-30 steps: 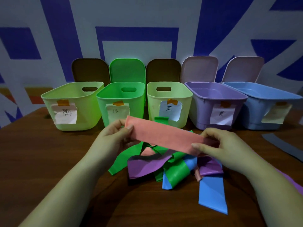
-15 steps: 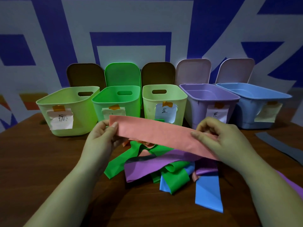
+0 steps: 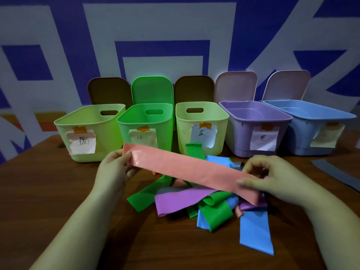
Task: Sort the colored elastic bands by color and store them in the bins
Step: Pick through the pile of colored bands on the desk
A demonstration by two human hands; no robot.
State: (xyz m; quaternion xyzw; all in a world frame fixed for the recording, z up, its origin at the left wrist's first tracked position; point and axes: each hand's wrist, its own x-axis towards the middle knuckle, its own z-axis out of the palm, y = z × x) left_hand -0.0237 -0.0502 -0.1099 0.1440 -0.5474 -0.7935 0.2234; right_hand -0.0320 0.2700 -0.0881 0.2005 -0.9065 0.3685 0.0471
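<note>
Both hands, left hand (image 3: 115, 170) and right hand (image 3: 272, 178), pinched the pink band (image 3: 187, 168) at its ends; bins (image 3: 144, 119) looked empty, pile (image 3: 204, 203) unsorted.

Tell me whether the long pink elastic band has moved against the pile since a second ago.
Yes. The long pink elastic band now stretches wider: its right end sits further right and nearer over the pile of coloured bands, its left end further left.

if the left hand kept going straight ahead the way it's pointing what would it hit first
Probably the bright green bin. The left hand, pinching one end of the pink band, points up and away toward the bin row, with that bin's labelled front wall just beyond its fingertips. Depth is unclear, so the pale green bin beside it is possible.
</note>
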